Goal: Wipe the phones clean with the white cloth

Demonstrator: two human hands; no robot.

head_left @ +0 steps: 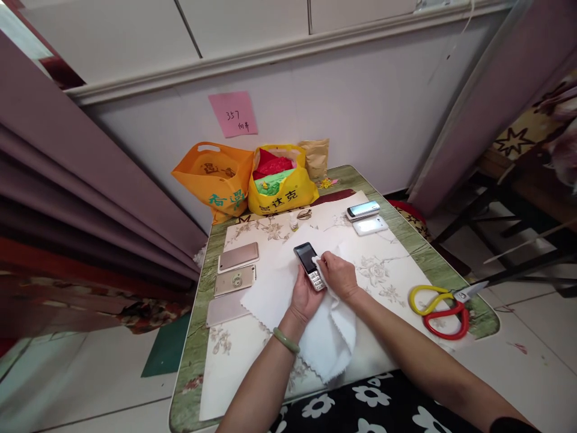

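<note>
A keypad mobile phone (306,255), dark screen uppermost and silver keys below, rests tilted in my left hand (306,299), whose fingers are closed round its lower part. My right hand (339,273) pinches a fold of a white cloth (331,346) against the phone's face, at the edge where screen and keys meet. The rest of the cloth hangs below both hands and spreads over the tabletop, its border zigzag-cut. A green bangle (285,340) circles my left wrist.
Smartphones, a rose-gold one (238,255) and a gold one (235,280) among them, lie left. Two phones, one a white phone (370,225), lie back right. Red-and-yellow-handled scissors (446,310) overhang the right edge. An orange bag (216,180) and yellow bag (286,195) stand behind.
</note>
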